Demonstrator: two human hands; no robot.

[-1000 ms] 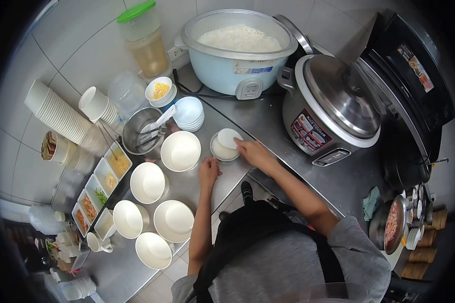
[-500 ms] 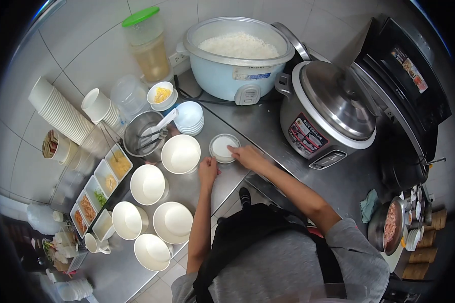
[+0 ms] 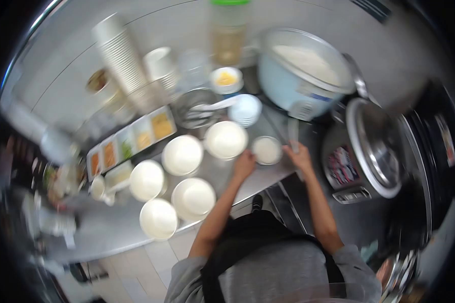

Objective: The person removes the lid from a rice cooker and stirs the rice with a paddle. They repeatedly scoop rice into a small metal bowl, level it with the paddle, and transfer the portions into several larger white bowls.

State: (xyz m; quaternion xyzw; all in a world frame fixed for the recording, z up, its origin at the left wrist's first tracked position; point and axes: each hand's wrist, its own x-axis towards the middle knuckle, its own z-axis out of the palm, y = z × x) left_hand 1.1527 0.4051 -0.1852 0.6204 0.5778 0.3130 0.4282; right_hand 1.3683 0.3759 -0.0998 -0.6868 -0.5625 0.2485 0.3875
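Observation:
A small round bowl (image 3: 267, 150) with whitish contents stands near the counter's front edge. My left hand (image 3: 245, 164) is at its left side, fingers curled in against the rim. Just right of the bowl, my right hand (image 3: 299, 155) is closed around a long, narrow, pale utensil (image 3: 293, 132); motion blur hides its exact kind. Several large white paper bowls, the nearest one (image 3: 226, 140) close to my left hand, stand open on the left. A stack of small pale-blue bowls (image 3: 245, 110) sits behind the small bowl.
A pale-blue cooker of rice (image 3: 306, 76) stands at the back, a lidded rice cooker (image 3: 361, 151) to the right. On the left are a topping tray (image 3: 131, 141), a metal pot with utensils (image 3: 197, 113) and stacked paper cups (image 3: 121, 55). A bowl of yellow food (image 3: 226, 78) sits behind.
The view has swung, shifting the counter rightward in the picture. My right hand has left the small bowl and now has a pale utensil. My left hand stays beside the bowl.

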